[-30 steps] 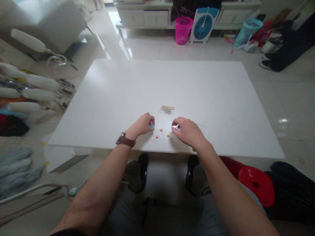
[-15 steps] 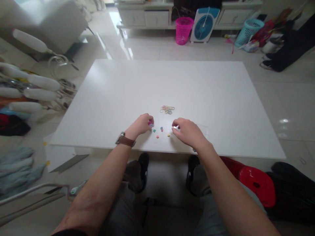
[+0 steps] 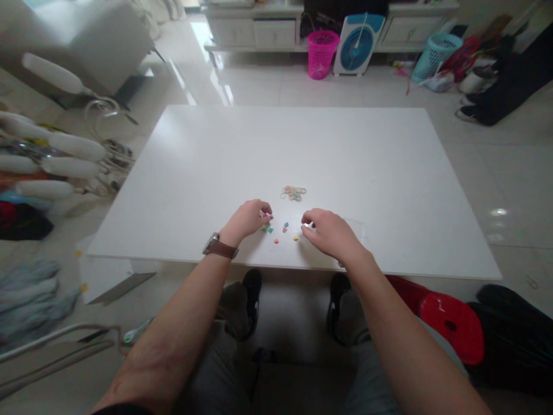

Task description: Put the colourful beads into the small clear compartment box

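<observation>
My left hand (image 3: pixel 256 214), with a brown-strapped watch (image 3: pixel 220 246) on its wrist, curls low over the white table (image 3: pixel 242 144). A small pink piece (image 3: pixel 267 217) shows between its thumb and fingers. Just below lie small green pieces (image 3: pixel 270 230). Between the hands are a blue piece (image 3: pixel 286 224), an orange piece (image 3: pixel 276 241) and a yellow piece (image 3: pixel 296 238), too small to name surely. My right hand (image 3: pixel 322 226) is bent, its thumb and forefinger apart, with nothing visible between them. Beyond both hands sits a pile of thin coloured rubber bands (image 3: pixel 294 192).
A faint clear flat item (image 3: pixel 358 229) lies right of my right hand. A red stool (image 3: pixel 451 328) stands by the table's near right edge. Beyond the table are a pink basket (image 3: pixel 322 55) and a blue fan (image 3: pixel 359 46). Another person's leg (image 3: pixel 505 92) is at far right.
My left fingers have shifted slightly; a lavender piece seen by them before no longer shows, and a green piece beneath shows more. My right hand has barely moved.
</observation>
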### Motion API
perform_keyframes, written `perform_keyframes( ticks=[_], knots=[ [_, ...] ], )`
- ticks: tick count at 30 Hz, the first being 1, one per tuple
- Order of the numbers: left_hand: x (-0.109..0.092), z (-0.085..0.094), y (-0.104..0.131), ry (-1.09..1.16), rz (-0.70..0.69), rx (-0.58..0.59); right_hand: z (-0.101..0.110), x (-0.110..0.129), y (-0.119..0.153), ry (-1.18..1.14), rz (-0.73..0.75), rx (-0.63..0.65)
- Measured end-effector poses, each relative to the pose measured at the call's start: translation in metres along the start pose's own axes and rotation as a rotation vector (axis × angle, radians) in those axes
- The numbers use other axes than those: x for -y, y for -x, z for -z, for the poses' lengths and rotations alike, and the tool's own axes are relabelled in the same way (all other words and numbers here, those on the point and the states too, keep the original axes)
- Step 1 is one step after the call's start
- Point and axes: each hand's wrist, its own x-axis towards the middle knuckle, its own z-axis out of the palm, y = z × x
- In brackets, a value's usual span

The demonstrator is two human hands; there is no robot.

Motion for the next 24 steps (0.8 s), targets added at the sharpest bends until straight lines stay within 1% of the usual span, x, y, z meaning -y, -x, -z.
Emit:
perform_keyframes(
  ticks=[2,4,8,11,14,19,24],
  knots=[
    [0.003,-0.001,0.0,-0.023,-0.001,-0.01,0.0,0.0,0.0,0.005,-0.004,0.01],
    [0.004,-0.004,0.0,-0.046,-0.037,-0.003,0.0,0.0,0.0,0.008,-0.004,0.013],
    [0.0,-0.015,0.003,-0.127,-0.129,0.088,0.0,0.001,-0.001,0.007,0.004,0.01],
    [-0.005,-0.022,0.003,-0.152,-0.116,0.091,-0.001,0.002,-0.002,0.005,0.003,0.016],
    [-0.004,-0.026,0.001,-0.11,-0.097,0.099,-0.001,0.003,-0.002,-0.002,0.002,0.023],
    [0.003,-0.026,-0.003,-0.052,-0.098,0.113,0.0,0.003,-0.002,-0.001,0.0,0.035],
    [0.007,-0.016,-0.004,-0.058,-0.091,0.049,-0.001,0.002,0.0,0.0,0.012,0.025]
  ],
)
